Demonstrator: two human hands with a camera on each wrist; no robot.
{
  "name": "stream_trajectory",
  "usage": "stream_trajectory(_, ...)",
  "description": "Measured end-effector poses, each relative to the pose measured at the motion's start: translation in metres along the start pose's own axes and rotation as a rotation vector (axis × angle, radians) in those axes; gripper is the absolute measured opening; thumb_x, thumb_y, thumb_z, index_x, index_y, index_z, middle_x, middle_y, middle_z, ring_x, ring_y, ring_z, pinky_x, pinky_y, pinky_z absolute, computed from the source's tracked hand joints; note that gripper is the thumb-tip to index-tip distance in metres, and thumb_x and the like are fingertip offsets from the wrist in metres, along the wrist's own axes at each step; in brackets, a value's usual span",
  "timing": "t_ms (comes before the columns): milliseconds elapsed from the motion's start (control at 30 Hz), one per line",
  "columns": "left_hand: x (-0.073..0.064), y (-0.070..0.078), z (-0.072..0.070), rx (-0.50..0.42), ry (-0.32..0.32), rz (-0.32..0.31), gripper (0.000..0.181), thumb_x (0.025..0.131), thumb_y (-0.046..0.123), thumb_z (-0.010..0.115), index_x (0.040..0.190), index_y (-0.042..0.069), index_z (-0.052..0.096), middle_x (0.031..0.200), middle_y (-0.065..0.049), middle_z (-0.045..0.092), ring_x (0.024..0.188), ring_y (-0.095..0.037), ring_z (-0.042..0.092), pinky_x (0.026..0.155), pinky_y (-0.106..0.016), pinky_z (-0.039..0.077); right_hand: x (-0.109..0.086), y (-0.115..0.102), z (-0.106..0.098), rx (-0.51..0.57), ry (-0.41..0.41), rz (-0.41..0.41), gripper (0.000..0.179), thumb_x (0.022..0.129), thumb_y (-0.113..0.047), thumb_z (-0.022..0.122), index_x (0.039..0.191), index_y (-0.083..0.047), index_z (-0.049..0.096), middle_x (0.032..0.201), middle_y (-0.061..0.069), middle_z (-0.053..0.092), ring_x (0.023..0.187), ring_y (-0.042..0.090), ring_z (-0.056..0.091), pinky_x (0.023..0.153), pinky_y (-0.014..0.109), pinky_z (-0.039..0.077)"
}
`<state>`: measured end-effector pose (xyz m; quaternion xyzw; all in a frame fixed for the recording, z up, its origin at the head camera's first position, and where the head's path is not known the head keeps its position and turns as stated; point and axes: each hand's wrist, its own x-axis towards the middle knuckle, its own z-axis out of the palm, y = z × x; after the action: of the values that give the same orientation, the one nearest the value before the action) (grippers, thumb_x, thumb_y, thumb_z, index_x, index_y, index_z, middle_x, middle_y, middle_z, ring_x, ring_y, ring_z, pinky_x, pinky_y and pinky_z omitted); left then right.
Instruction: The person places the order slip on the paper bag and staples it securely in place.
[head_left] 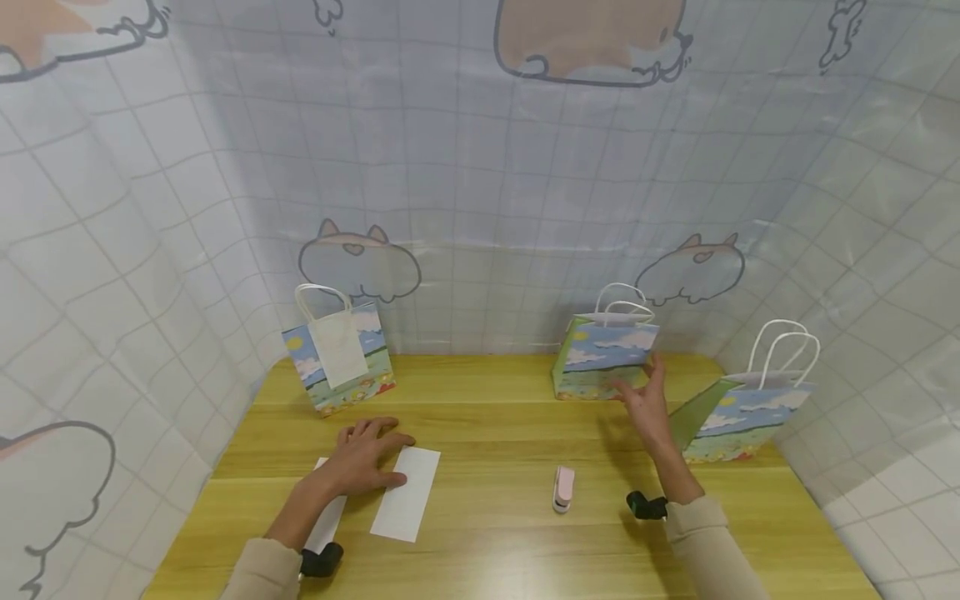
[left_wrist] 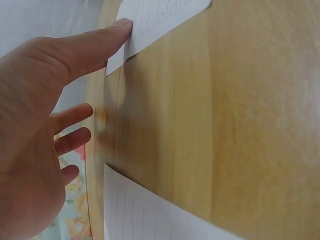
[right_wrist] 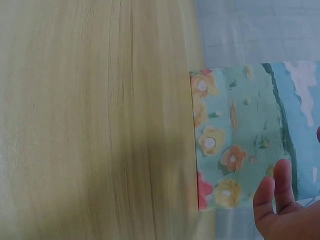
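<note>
My left hand (head_left: 363,462), fingers spread, is over two white paper slips on the table. Its thumb lies at the edge of the right slip (head_left: 408,496), which shows faint ruled lines and print in the left wrist view. The left slip (head_left: 327,523) is partly hidden under that hand and wrist. Beside the right edge of the middle paper gift bag (head_left: 606,350) is my right hand (head_left: 643,408), thumb and fingers apart. In the right wrist view, loosely bent fingers (right_wrist: 282,187) overlap the bag's flowered front. The bag stands upright with white handles raised.
A pink stapler (head_left: 563,487) lies mid-table. Another gift bag (head_left: 750,421) stands at the right, near my right forearm. At the back left, a third bag (head_left: 378,358) has a white slip (head_left: 337,348) on its front. Patterned curtains (head_left: 480,292) border the table.
</note>
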<state>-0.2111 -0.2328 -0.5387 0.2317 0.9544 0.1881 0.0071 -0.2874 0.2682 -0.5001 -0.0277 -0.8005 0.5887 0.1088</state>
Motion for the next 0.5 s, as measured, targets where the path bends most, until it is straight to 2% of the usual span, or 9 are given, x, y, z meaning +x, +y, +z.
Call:
stream_trajectory(100,0.0007,-0.0001,-0.0003,-0.006,0.003,0.014,0.053,0.085,0.047,0.078,0.133,0.029,0.064,0.151,-0.019,0.042,0.134,-0.046,0.035,0.094,-0.068,0.026,-0.0011,-0.0015,-0.0002,-0.018,-0.008,-0.009,0.096,0.1,-0.025,0.063,0.16,-0.032,-0.011,0.163,0.018,0.015,0.088,0.025,0.066,0.089,0.045,0.049)
stream_trajectory(233,0.001,0.0006,-0.0004,-0.009,0.013,0.019,0.05,0.084,0.047,0.079,0.129,0.029,0.065,0.151,-0.019,0.042,0.133,-0.046,0.036,0.094,-0.069,0.025,-0.0025,-0.0034,-0.001,-0.053,-0.013,-0.014,0.091,0.102,-0.024,0.059,0.161,-0.031,-0.01,0.159,0.021,0.024,0.097,0.037,0.058,0.075,0.038,0.05)
stream_trajectory(300,0.0012,0.0005,0.0001,-0.011,0.016,0.015,0.049,0.084,0.047,0.079,0.127,0.029,0.066,0.151,-0.019,0.042,0.133,-0.046,0.036,0.094,-0.069,0.025,-0.003,-0.0037,-0.0017,-0.073,-0.02,-0.019,0.089,0.102,-0.025,0.057,0.161,-0.031,-0.01,0.156,0.022,0.028,0.098,0.039,0.057,0.072,0.036,0.05)
stream_trajectory(500,0.0017,0.0001,0.0014,-0.013,0.022,0.017,0.043,0.084,0.049,0.079,0.12,0.031,0.066,0.151,-0.018,0.042,0.133,-0.047,0.036,0.093,-0.069,0.024,-0.0023,-0.004,-0.0041,-0.091,-0.049,-0.034,0.085,0.104,-0.034,0.054,0.162,-0.03,-0.008,0.145,0.023,0.038,0.097,0.041,0.057,0.074,0.044,0.052)
